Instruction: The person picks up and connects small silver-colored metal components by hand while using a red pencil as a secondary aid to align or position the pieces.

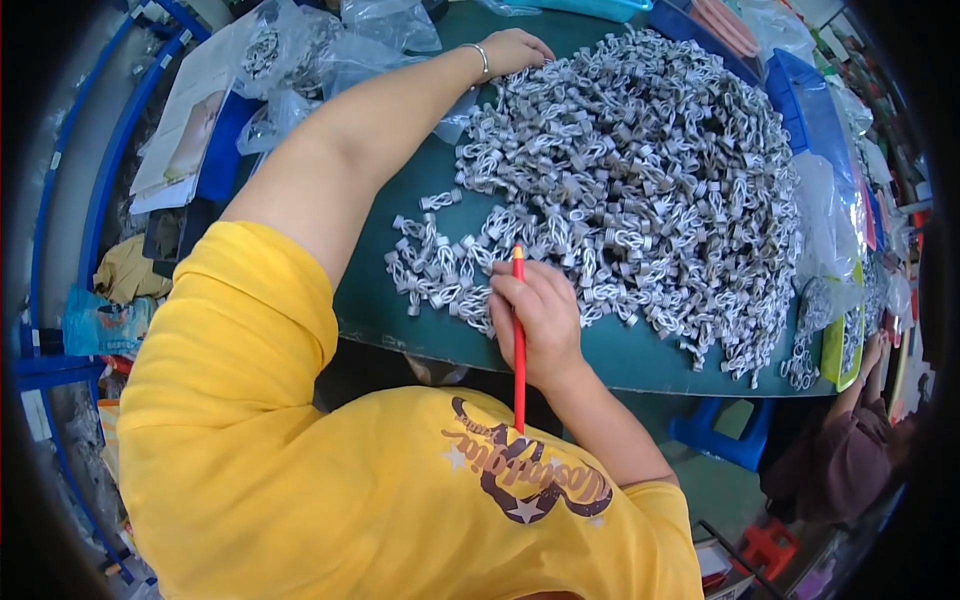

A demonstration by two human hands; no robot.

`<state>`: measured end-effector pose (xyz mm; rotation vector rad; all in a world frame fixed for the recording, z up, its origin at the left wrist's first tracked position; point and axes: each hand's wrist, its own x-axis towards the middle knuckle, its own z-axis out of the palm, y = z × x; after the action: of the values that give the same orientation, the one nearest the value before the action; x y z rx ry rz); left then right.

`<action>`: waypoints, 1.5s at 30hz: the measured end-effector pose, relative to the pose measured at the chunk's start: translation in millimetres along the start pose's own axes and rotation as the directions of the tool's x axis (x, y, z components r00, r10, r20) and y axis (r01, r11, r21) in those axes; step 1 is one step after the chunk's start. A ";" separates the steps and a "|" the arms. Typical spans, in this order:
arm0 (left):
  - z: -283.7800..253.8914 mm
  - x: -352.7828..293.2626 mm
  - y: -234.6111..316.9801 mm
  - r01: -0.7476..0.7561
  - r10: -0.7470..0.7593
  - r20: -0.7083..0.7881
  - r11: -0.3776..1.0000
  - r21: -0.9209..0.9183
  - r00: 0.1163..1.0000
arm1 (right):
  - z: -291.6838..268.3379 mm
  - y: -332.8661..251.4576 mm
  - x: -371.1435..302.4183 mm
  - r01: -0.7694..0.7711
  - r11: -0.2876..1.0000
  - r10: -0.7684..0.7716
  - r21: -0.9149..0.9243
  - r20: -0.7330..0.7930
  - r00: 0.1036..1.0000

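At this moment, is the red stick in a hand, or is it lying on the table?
In a hand: the right hand grips the red stick, whose two ends show beyond the grip.

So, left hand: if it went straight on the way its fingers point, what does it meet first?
Probably the far-left edge of the heap of grey looped pieces. The left hand is right beside it; depth is unclear, so they may already touch.
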<state>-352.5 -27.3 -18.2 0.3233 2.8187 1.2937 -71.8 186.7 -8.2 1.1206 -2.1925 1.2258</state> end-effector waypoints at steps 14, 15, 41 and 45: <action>-20.9 -83.0 33.1 0.267 -0.251 0.109 0.949 -0.169 0.962 | -2.4 -11.7 3.6 0.023 0.990 0.006 -0.139 0.208 0.978; -18.3 -82.6 23.0 0.158 -0.149 0.065 0.973 -0.168 0.987 | -2.5 -12.7 3.2 0.027 0.986 0.009 -0.167 0.214 0.977; 5.6 -196.6 45.9 0.122 -0.160 -0.121 0.955 -0.271 0.980 | 5.4 -12.4 -2.6 0.074 0.921 -0.063 -0.383 0.041 0.997; 15.3 -216.2 57.5 -0.012 0.011 -0.256 1.000 -0.004 0.967 | 6.7 -12.1 -3.4 0.062 0.921 -0.061 -0.385 0.016 0.998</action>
<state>-129.2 -22.0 1.0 0.1839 3.0251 1.4431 -59.8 179.0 -7.6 1.0151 -2.2512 0.7176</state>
